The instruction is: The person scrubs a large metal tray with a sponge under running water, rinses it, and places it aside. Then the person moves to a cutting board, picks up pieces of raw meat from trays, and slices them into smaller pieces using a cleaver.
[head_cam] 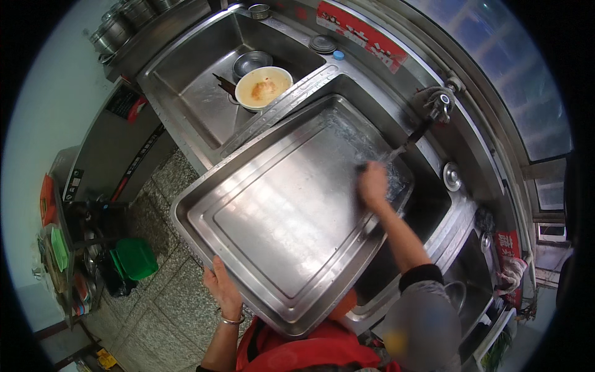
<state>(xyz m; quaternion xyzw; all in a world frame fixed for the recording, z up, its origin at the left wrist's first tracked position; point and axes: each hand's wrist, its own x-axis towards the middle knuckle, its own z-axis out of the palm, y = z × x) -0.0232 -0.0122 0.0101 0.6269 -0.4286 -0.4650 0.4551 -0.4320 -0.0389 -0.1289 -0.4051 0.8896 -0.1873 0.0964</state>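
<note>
A large rectangular stainless steel tray [260,223] is tilted over the sink basin [341,86], its far end down inside it and its near end against my red apron. My left hand [223,283], with a bangle at the wrist, grips the tray's near left rim. Motion blurs my right hand [373,186], which is closed and pressed to the tray's inner face near its right side. A small dark pad [361,169] shows at its fingers, mostly hidden. Water runs from the black-ended faucet [420,128] onto the tray beside this hand.
In the left basin [195,88] sit a stained cream bowl [263,88], a metal bowl [251,63] and dark utensils [225,86]. A steel lid [452,176] and a blue cap [338,55] lie on the back ledge. A green plastic bin [135,258] stands at left on the speckled floor.
</note>
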